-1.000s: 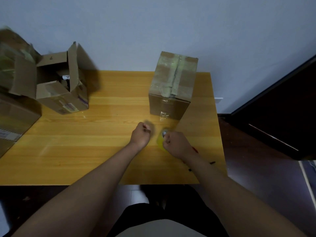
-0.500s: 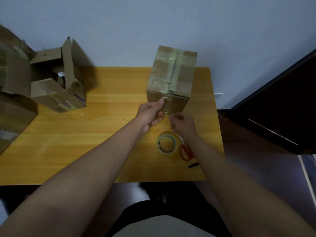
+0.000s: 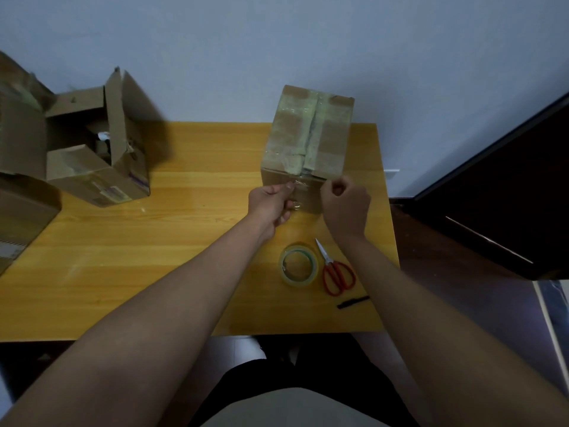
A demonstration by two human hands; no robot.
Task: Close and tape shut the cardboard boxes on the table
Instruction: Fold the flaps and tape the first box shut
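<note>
The taped box (image 3: 308, 143) is standing toward the counter's (image 3: 154, 241) far right. The left hand (image 3: 271, 204) is pressing a clear tape strip (image 3: 297, 192) against its near face; the right hand (image 3: 346, 204) is hovering alongside, its grip curled, contents indiscernible. Tape roll (image 3: 298, 265) and scissors (image 3: 334, 269) are lying nearer.

We saw a closed cardboard box (image 3: 308, 140) standing upright at the far right of the worktop (image 3: 154, 257), its top seam covered in clear tape. An open box (image 3: 101, 167) sat far left, flaps raised. A tape roll (image 3: 298, 268) lay flat nearer us.
</note>
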